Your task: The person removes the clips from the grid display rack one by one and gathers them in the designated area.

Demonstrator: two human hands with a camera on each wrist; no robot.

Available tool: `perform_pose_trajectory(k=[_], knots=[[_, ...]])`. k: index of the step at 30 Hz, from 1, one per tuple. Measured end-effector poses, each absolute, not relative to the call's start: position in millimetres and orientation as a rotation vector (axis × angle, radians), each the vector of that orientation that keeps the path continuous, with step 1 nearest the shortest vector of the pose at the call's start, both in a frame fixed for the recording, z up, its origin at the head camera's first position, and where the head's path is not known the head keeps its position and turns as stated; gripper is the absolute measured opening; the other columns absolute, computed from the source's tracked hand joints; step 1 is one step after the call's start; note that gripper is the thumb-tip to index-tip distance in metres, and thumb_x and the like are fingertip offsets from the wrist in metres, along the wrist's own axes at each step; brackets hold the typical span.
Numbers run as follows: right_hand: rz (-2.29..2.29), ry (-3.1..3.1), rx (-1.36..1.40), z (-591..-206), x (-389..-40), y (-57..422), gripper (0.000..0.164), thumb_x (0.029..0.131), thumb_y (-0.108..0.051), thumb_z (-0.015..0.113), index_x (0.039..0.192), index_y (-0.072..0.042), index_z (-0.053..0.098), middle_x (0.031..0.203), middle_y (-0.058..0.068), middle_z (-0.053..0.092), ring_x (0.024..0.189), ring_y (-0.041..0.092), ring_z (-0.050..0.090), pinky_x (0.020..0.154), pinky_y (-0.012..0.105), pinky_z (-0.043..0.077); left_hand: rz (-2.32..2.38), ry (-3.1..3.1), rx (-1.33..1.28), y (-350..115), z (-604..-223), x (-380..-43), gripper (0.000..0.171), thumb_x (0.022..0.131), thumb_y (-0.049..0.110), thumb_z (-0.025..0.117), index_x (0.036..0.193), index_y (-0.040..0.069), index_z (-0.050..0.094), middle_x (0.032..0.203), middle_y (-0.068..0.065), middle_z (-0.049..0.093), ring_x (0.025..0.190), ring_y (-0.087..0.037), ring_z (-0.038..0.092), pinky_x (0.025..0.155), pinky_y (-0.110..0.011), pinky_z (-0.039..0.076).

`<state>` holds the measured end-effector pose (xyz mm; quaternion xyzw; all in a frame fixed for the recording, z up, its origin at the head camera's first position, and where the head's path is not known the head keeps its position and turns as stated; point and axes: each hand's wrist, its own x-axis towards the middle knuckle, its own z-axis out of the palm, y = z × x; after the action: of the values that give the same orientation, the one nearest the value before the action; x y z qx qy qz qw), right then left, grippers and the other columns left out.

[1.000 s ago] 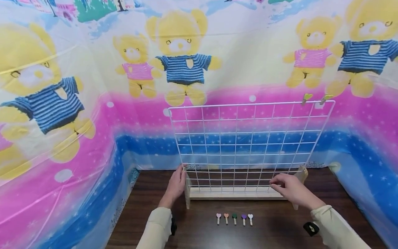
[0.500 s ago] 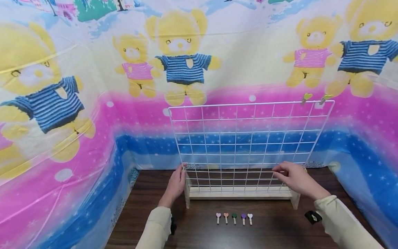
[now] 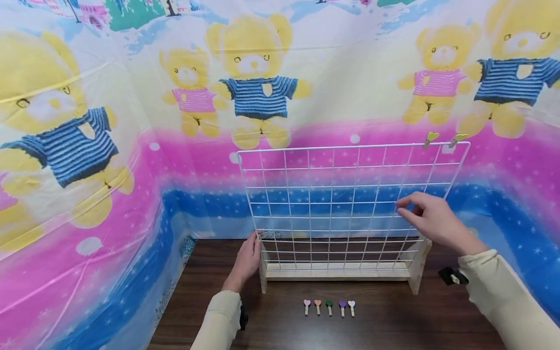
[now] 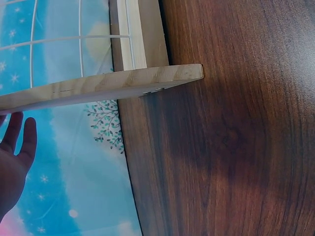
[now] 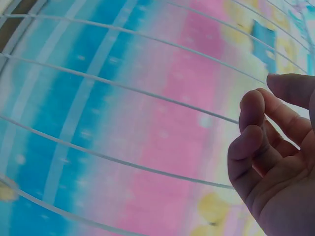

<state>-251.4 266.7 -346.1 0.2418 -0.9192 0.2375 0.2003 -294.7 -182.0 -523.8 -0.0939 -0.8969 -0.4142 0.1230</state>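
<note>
A white wire grid (image 3: 331, 203) stands upright in a wooden stand (image 3: 339, 275). My left hand (image 3: 246, 260) is at the stand's left end; in the left wrist view its fingers (image 4: 30, 135) extend against the outer face of the wooden side piece (image 4: 108, 83). In front of the grid's right part is my right hand (image 3: 430, 217), fingers loosely bent. The right wrist view shows nothing between its thumb and fingers (image 5: 251, 105). Two mini clothespins with yellow-green hearts, one (image 3: 430, 138) left of the other (image 3: 458, 139), sit on the grid's top bar near the right corner.
On the dark wood table (image 3: 280, 325), before the stand, several heart clothespins lie in a row: pink (image 3: 307, 306), orange (image 3: 318, 306), green (image 3: 329, 307), purple (image 3: 342, 308) and white (image 3: 352, 308). A bear-printed cloth (image 3: 341, 92) hangs behind and at the sides.
My right hand has risen from the grid's lower right and shifted a little to the right. The left hand, the clothespins and the stand have stayed in place.
</note>
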Motion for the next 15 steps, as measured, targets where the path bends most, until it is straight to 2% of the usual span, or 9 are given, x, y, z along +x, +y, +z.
perform_pose_trajectory(k=[4, 7, 12, 15], knots=[[0.639, -2.432, 0.655, -314.1, -247.9, 268.7, 0.019, 0.089, -0.009, 0.067, 0.108, -0.009, 0.069, 0.074, -0.002, 0.054, 0.052, 0.008, 0.044, 0.045, 0.024, 0.038, -1.199, -2.618, -0.275, -181.9, -523.1, -294.4, 0.038, 0.104, 0.021, 0.034, 0.139, 0.01, 0.043, 0.129, -0.014, 0.052, 0.115, -0.031, 0.048, 0.09, -0.05, 0.041], [0.652, -2.317, 0.648, -292.3, -246.0, 269.0, 0.026, 0.086, -0.003, 0.068, 0.111, -0.007, 0.068, 0.078, -0.002, 0.055, 0.051, 0.005, 0.046, 0.044, 0.021, 0.037, -1.198, -2.628, -0.267, -181.7, -522.5, -294.0, 0.037, 0.104, 0.021, 0.034, 0.139, 0.01, 0.043, 0.127, -0.016, 0.053, 0.116, -0.031, 0.048, 0.091, -0.051, 0.041], [0.711, -2.109, 0.651, -263.9, -244.7, 264.6, 0.031, 0.083, 0.004, 0.069, 0.113, -0.002, 0.067, 0.096, 0.002, 0.061, 0.057, -0.005, 0.05, 0.05, 0.011, 0.038, -1.212, -2.631, -0.257, -181.7, -522.8, -294.1, 0.037, 0.104, 0.02, 0.035, 0.139, 0.011, 0.043, 0.126, -0.015, 0.053, 0.112, -0.03, 0.049, 0.088, -0.049, 0.041], [0.76, -2.042, 0.608, -251.9, -246.5, 260.9, 0.029, 0.085, 0.001, 0.066, 0.115, 0.0, 0.067, 0.112, 0.005, 0.062, 0.06, -0.009, 0.052, 0.055, 0.008, 0.039, -1.214, -2.624, -0.259, -181.7, -524.1, -294.6, 0.038, 0.104, 0.019, 0.035, 0.14, 0.01, 0.043, 0.129, -0.016, 0.052, 0.114, -0.03, 0.049, 0.088, -0.049, 0.041]])
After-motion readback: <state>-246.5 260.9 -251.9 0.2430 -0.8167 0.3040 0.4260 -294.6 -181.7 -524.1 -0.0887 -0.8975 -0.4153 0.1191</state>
